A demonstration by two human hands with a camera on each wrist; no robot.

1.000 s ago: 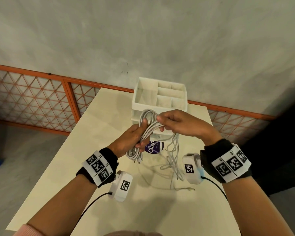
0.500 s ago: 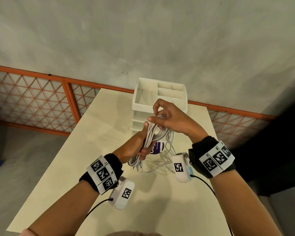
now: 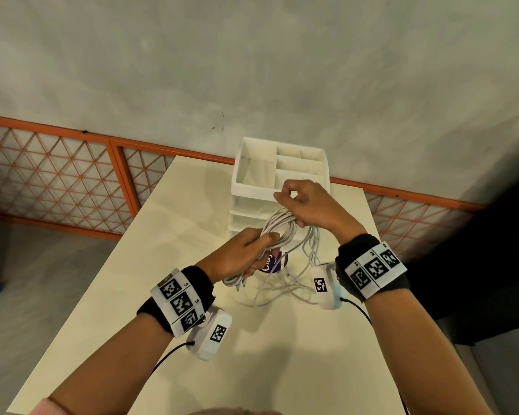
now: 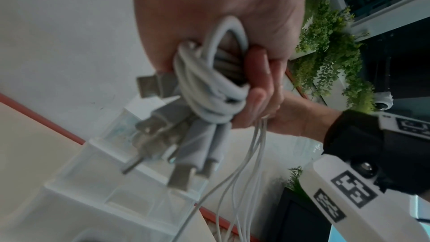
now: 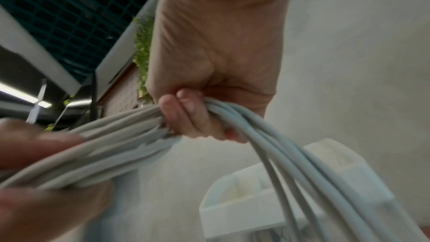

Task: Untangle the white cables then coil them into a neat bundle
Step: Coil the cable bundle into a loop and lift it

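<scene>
A bundle of white cables [image 3: 277,227] is held between both hands above the table. My left hand [image 3: 246,253] grips the lower end of the coil, and several plug ends [image 3: 237,284] stick out below it. In the left wrist view the fingers wrap the looped white cables [image 4: 209,87] and grey USB plugs [image 4: 181,135] hang out. My right hand [image 3: 300,205] is above, its lower fingers curled round the top of the loops [image 5: 232,115], thumb and forefinger pinched together higher up. Loose strands [image 3: 309,259] hang from it down to the table.
A white drawer organiser [image 3: 279,181] with open top compartments stands just behind the hands. A purple-labelled round object [image 3: 274,263] lies under the cables. The cream table [image 3: 282,354] ends at the left and right; an orange lattice fence [image 3: 57,175] runs behind it.
My right hand has risen and drawn the loops upward and right, stretching the coil. The left hand keeps its grip on the lower end. Fewer loose strands lie on the table.
</scene>
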